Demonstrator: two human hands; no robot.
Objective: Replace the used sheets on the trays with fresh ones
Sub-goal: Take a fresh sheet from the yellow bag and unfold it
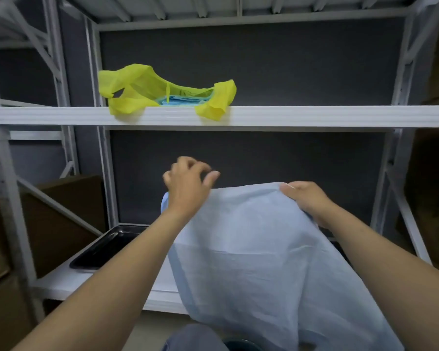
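Currently the right hand (306, 200) pinches the pale blue sheet (251, 249) at its top edge; the left hand (188, 186) hovers released, fingers loosely curled, above the black rectangular tray (104, 247) with its rim bare.

A bag (142, 87) lies on the upper shelf (314, 115), left of middle, with a stack of sheets (185, 100) inside. On the lower shelf (69, 282) a tray (104, 247) sits at the left. Before that shelf hangs a sheet (251, 249) (hiding its middle and right), the right hand (307, 198) on its top right edge, the left hand (188, 186) at its top left corner. Boxes (61, 224) stand further left.
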